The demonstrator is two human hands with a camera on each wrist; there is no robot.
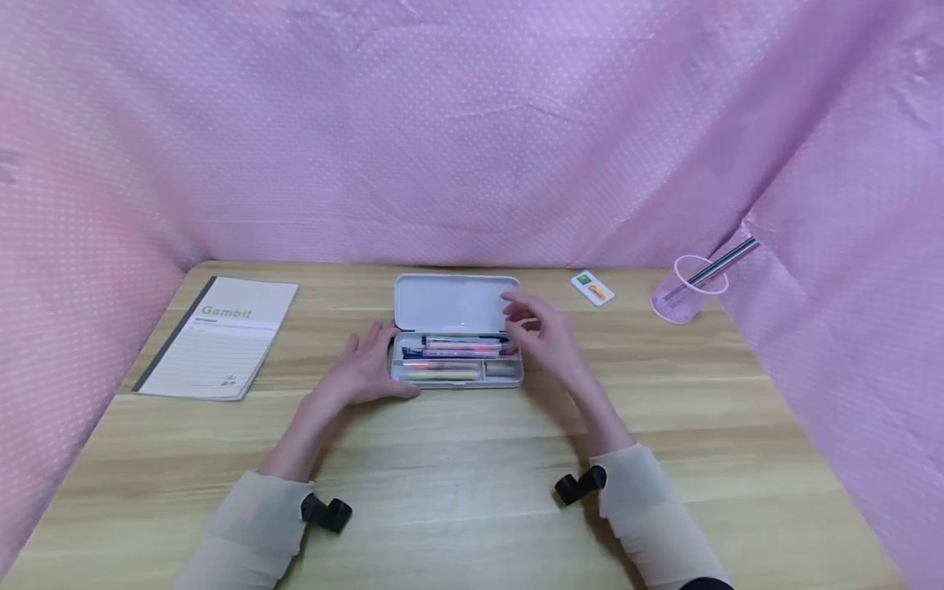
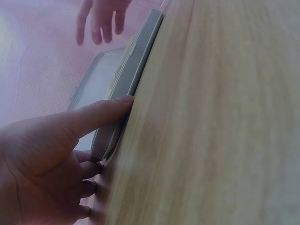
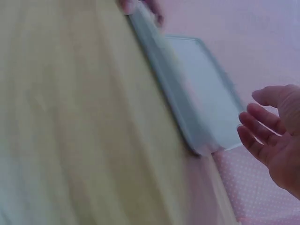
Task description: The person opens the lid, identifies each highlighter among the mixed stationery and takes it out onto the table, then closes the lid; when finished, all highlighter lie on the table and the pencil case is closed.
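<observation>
Resting between the person's two hands, a pale grey, rectangular hard-shelled pencil case is lying on the light wood-grain table, its hinged lid standing open toward the back. The left hand is touching it and bracketing its left end: the straight thumb is pressing along the front wall, while the fingers are bending round the end, spreading slightly apart. The right hand is hovering on the other side, just beside the lid's right edge; its fingers are curving loosely, spacing themselves a little, and holding nothing. Seen from the right wrist, that palm is turning toward the case, with a small gap showing between fingertips and lid.

Inside the case, several slim, multicoloured pens are lying lengthwise in the rear section, and pale yellow and pinkish sticks are filling the long front compartment. A small beige block is sitting in the short compartment at the right, nearer the right hand.

Well left of the left hand, a white, dark-spined paper notebook is lying flat. Beyond the right hand, a small white rectangular block with green and orange print is lying near the table's back edge, and farther right a translucent pink plastic cup is holding dark striped rods leaning rightward.
</observation>
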